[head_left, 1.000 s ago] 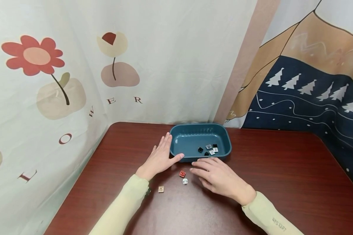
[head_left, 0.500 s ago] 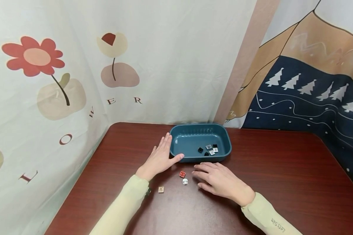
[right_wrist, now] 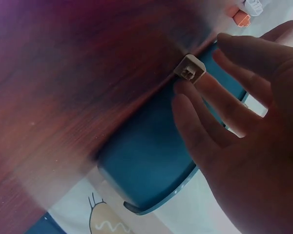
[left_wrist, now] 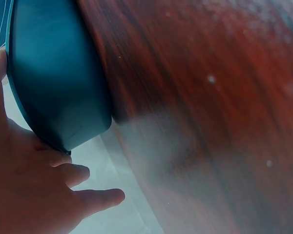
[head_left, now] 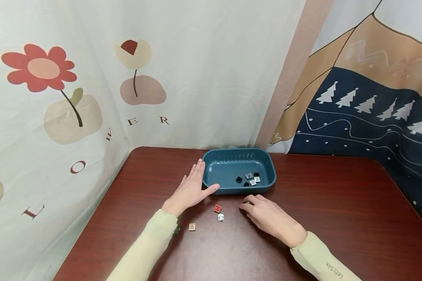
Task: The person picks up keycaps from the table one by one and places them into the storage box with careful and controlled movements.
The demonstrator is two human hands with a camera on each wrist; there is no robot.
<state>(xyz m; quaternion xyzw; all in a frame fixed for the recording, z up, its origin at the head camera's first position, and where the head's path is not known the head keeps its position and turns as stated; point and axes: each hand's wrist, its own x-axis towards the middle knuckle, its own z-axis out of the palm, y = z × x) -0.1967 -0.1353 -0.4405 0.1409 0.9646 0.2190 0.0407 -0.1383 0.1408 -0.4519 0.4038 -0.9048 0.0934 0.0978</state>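
My left hand (head_left: 191,188) rests at the left end of a blue plastic tray (head_left: 211,190), its fingers along the side and its thumb at the front rim. Just in front of the tray is my right hand (head_left: 267,214), fingers bent down toward the table. Its fingertips are right at a beige keycap (right_wrist: 189,69), seen hollow side out in the right wrist view, with the thumb apart from it. Between the hands lie a red keycap (head_left: 217,208) and a white keycap (head_left: 221,217). Another beige keycap (head_left: 192,227) lies near the left sleeve.
Inside the tray are several keycaps, among them a black one (head_left: 239,179), a grey one (head_left: 249,176) and a white one (head_left: 257,179). The dark red wooden table (head_left: 337,203) meets a printed curtain (head_left: 204,78) at its back edge.
My right hand has drawn back from the tray's front and shifted to the right, and its fingers have come closer together. The left hand stays in place.
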